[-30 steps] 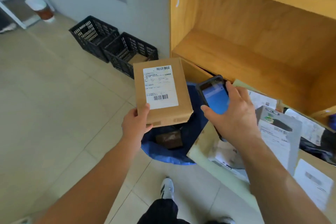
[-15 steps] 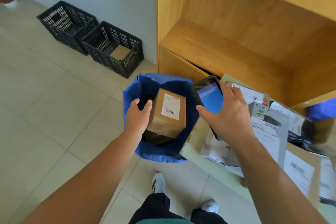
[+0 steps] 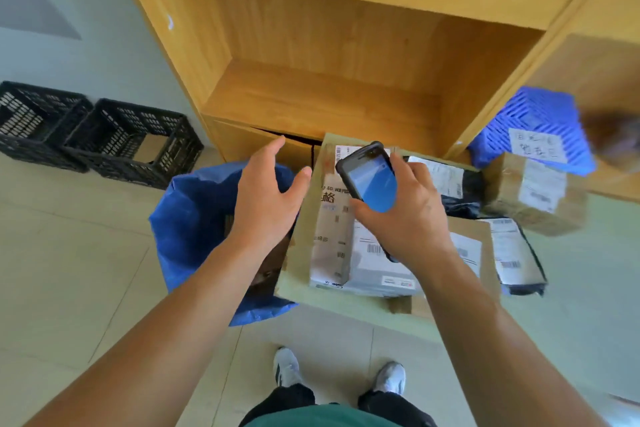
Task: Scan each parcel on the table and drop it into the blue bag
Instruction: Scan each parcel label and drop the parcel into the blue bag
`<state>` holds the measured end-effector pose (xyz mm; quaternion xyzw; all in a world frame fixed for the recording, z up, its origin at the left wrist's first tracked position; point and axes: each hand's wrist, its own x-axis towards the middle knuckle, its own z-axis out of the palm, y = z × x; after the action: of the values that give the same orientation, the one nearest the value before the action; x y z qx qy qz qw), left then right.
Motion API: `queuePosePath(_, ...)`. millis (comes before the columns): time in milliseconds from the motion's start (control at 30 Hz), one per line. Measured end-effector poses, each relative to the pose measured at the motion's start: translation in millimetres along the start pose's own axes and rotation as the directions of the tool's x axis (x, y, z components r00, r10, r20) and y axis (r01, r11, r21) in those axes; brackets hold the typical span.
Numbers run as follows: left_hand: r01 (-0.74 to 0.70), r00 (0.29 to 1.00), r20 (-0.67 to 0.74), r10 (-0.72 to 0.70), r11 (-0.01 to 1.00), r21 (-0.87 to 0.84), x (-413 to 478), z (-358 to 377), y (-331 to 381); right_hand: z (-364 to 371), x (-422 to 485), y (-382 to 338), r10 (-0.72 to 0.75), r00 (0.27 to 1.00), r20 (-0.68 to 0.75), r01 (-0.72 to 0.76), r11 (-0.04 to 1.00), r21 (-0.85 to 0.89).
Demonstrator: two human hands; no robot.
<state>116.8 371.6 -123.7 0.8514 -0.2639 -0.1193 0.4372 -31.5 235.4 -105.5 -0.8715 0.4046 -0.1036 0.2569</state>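
Observation:
My left hand (image 3: pixel 268 199) is spread open over the blue bag (image 3: pixel 194 218), holding nothing, its thumb near a white box parcel (image 3: pixel 329 232). Brown parcels lie inside the bag, mostly hidden under my arm. My right hand (image 3: pixel 407 215) grips a black handheld scanner (image 3: pixel 370 177) with a blue screen, held above the parcels on the table (image 3: pixel 346 305). Several parcels lie there: a grey mailer (image 3: pixel 377 270), a black mailer (image 3: pixel 516 253), a brown box (image 3: pixel 535 194) at the right and a dark mailer (image 3: pixel 450 184) behind.
A wooden shelf unit (image 3: pixel 329 80) rises behind the table. Two black crates (image 3: pixel 114 139) stand on the tiled floor at the left wall. A blue plastic basket (image 3: pixel 540 128) with a paper label sits at the right. My feet (image 3: pixel 339 378) are below the table edge.
The brown labelled box left my left hand and went down into the blue bag. That hand is now open and has moved right toward the table. The view swung right.

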Motion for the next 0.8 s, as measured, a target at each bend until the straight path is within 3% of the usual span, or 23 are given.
queuePosePath(133, -0.106, 0.988, 0.119, 0.094, 0.989, 0.099, -13, 51, 36, -37, -9, 58, 0.104, 0.993, -0.061, -0.104, 0.995, 0.008)
queuePosePath(300, -0.128, 0.958, 0.275, 0.078, 0.977, 0.171, -34, 118, 34, -66, -26, 120, 0.185, 0.980, -0.072, -0.184, 0.982, 0.033)
queuePosePath(633, -0.053, 0.933, 0.347, -0.100, 0.913, 0.405, -67, 153, -8, -44, -42, 148, 0.231, 0.973, -0.001, -0.231, 0.973, -0.010)
queuePosePath(800, 0.008, 0.884, 0.429, -0.187, 0.923, 0.386, -91, 151, -33, -23, -46, 141, 0.208, 0.978, 0.021, -0.207, 0.978, -0.028)
